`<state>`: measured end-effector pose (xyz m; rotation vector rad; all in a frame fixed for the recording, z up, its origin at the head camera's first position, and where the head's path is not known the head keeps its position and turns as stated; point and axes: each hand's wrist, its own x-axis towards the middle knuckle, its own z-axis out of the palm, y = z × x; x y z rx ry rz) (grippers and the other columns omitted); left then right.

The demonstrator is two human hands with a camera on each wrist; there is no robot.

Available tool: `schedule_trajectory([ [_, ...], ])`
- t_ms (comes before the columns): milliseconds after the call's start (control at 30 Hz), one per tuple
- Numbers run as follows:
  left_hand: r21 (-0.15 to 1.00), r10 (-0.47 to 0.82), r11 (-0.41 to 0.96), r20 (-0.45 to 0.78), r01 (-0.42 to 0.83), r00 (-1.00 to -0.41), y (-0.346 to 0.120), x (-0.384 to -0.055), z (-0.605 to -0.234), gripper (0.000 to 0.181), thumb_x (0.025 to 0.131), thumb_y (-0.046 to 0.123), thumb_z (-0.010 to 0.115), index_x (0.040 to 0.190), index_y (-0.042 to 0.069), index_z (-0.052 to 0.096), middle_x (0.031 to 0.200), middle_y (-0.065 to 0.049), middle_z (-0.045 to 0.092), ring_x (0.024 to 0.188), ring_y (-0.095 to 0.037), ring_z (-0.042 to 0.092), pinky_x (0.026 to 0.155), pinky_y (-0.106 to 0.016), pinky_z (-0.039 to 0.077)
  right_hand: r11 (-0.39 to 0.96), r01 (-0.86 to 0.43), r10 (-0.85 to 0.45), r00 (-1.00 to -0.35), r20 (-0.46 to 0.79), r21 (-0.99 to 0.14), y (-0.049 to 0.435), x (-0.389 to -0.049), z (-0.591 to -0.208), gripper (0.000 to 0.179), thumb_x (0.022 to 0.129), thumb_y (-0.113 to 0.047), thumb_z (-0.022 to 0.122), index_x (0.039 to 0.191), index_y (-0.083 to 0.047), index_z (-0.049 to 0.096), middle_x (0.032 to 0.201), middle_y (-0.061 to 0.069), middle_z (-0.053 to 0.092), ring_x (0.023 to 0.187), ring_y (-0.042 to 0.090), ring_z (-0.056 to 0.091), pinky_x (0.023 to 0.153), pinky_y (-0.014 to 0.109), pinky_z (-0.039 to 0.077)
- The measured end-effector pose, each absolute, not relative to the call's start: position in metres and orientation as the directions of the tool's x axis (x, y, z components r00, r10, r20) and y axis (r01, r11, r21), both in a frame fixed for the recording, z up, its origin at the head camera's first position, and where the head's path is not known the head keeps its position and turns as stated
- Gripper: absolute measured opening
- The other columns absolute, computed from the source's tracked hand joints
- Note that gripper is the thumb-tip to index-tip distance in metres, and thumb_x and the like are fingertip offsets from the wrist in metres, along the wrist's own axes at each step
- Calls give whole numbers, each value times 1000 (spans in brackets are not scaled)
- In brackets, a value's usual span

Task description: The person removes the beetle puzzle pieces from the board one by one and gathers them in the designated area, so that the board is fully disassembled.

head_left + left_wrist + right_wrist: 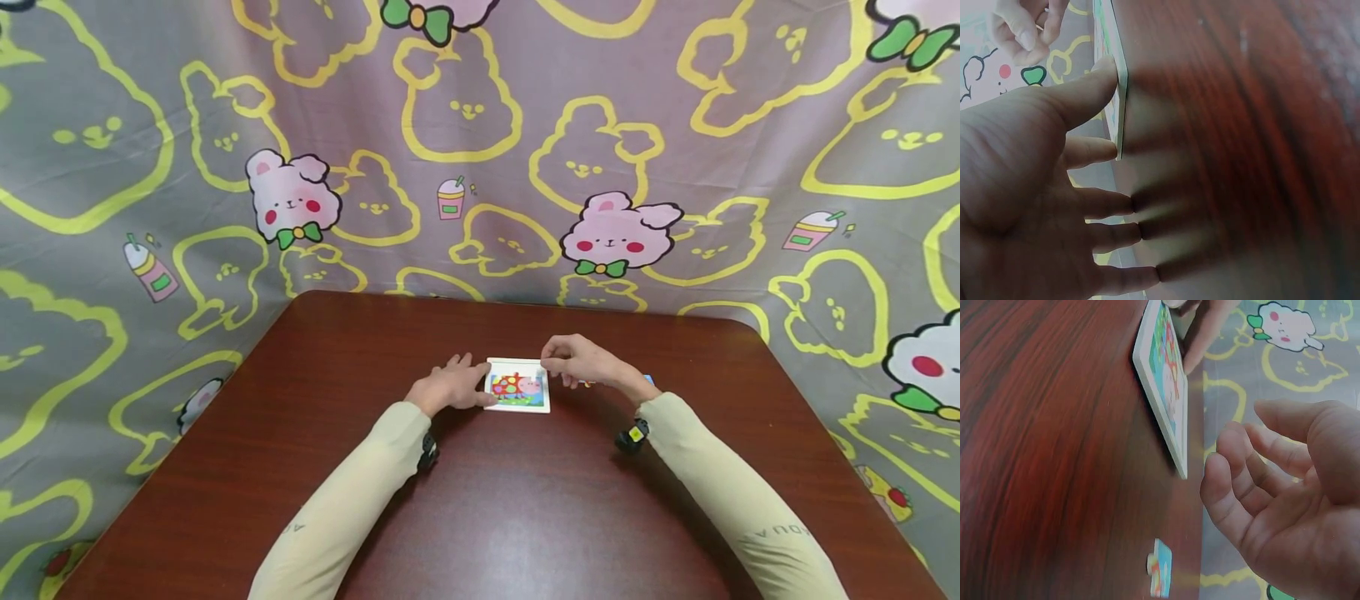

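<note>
A jigsaw puzzle in a white frame (513, 409) lies flat on the table, showing a pink pig-like figure with a red spotted body. A bare white patch shows at its upper right. My left hand (452, 387) rests along the frame's left side, its thumb (1094, 87) and forefinger at the edge, other fingertips on the table. My right hand (585, 360) hovers over the upper right corner, fingers loosely bent; in the right wrist view nothing shows between the fingertips. A loose puzzle piece (1161, 570), blue with orange, lies near the right hand.
The brown wooden table (480, 500) reaches back to a curtain (465, 183) with rabbit and bear outlines. Its fabric hangs behind and on both sides. Each wrist carries a small dark camera strap (632, 436).
</note>
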<state>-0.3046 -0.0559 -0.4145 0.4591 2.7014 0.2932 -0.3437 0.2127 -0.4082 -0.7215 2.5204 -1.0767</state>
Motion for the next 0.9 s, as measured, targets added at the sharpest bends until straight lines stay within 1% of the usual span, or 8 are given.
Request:
schedule_trajectory([
  [100, 264, 349, 926, -334, 269, -876, -56, -305, -414, 74, 96, 52, 55, 157, 24, 25, 165, -16, 15, 153, -37, 9, 120, -60, 17, 583, -326, -563, -823, -81, -744, 205, -347, -410, 18, 97, -24, 62, 105, -9, 64, 87, 22, 65, 55, 20, 60, 56, 47, 55],
  [300, 257, 342, 930, -335, 264, -878, -55, -305, -413, 75, 95, 53, 56, 157, 25, 25, 165, -16, 15, 153, -36, 10, 119, -60, 18, 544, -312, -581, -810, -81, -779, 189, -354, -414, 17, 98, -22, 61, 106, -7, 64, 82, 17, 65, 55, 23, 59, 56, 43, 56],
  [600, 248, 335, 933, -346, 259, -876, -56, -307, -414, 75, 95, 54, 55, 157, 25, 25, 165, -16, 15, 153, -36, 10, 119, -60, 18, 507, -253, -576, -810, -106, -824, 175, -358, -425, 17, 97, -18, 61, 104, -2, 63, 76, 16, 67, 55, 15, 56, 50, 29, 50],
  [733, 241, 334, 935, -341, 261, -879, -56, -307, -414, 75, 95, 54, 55, 157, 25, 26, 164, -16, 16, 153, -37, 11, 119, -61, 19, 524, -273, -581, -807, -105, -807, 166, -360, -427, 16, 96, -17, 63, 103, -2, 64, 75, 11, 66, 56, 14, 56, 50, 26, 48],
  [900, 240, 341, 932, -339, 270, -877, -56, -307, -414, 75, 95, 54, 55, 157, 24, 26, 164, -17, 17, 152, -37, 12, 118, -62, 20, 609, -297, -567, -812, -141, -735, 156, -360, -427, 17, 94, -21, 67, 105, -8, 66, 75, 4, 65, 54, 12, 56, 50, 25, 46],
])
